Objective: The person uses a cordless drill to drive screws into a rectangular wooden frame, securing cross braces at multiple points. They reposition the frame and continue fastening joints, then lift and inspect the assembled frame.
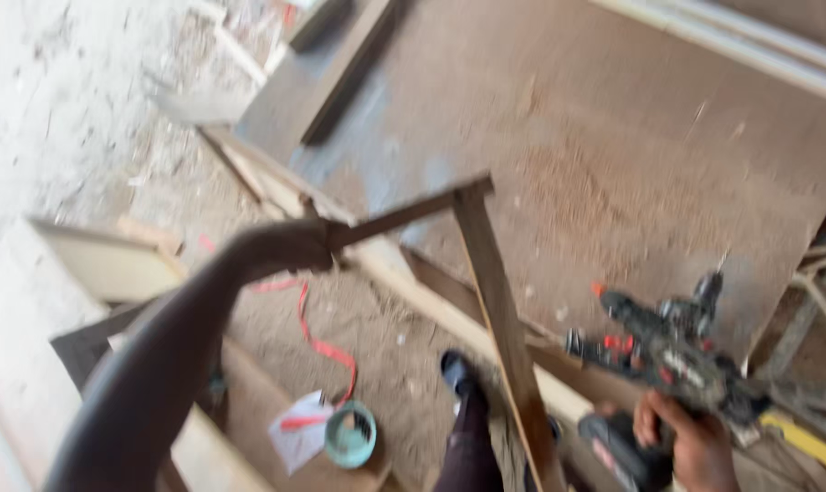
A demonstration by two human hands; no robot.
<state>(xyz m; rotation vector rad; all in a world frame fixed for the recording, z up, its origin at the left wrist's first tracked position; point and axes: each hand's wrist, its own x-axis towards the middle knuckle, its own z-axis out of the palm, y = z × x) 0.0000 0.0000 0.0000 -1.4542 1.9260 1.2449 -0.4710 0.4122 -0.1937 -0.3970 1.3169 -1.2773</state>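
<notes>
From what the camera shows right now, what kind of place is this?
Probably a carpentry workshop or building site. Sawdust covers the large board, the right hand holds a cordless drill, and the left hand holds a joined wooden frame above the dusty floor.

soft daylight is filling the scene, brightest on the pale floor (57, 100) at far left. motion blur is smearing everything, worst on the near left arm (158, 364) and the drill (677, 351) at right. shadows are staying faint.
</notes>
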